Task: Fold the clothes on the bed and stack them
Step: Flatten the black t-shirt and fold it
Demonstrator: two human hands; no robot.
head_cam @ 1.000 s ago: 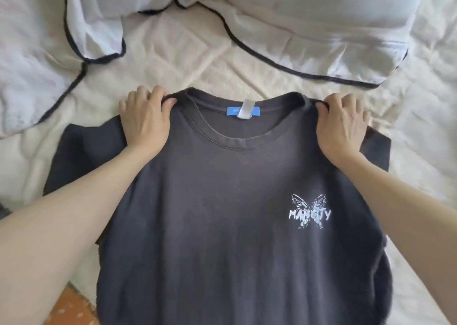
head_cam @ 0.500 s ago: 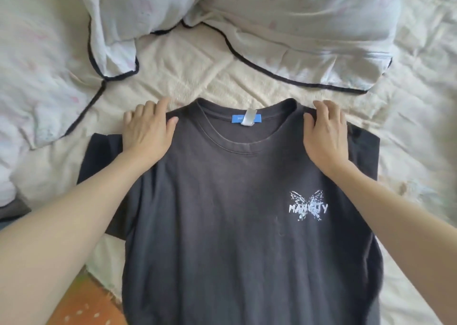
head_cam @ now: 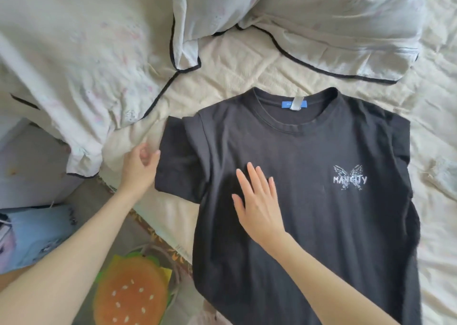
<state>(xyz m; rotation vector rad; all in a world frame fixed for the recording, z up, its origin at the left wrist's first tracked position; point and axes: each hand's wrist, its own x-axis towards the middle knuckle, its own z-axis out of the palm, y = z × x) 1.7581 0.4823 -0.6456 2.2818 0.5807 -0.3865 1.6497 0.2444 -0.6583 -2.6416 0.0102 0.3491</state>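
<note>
We find the black T-shirt lying face up on the bed, collar toward the far side, a white butterfly print on its right chest. The blue neck label sits inside the collar. The right hand rests flat on the shirt's front, left of centre — its grip released, fingers straight and pointing far. The left hand is at the outer edge of the shirt's left sleeve; the thumb touches the hem, but we cannot tell whether the fingers grasp the cloth. Pillows with dark piping lie at the far side. Off the bed's near left edge we note a burger-shaped cushion — beside it, light blue fabric.
</note>
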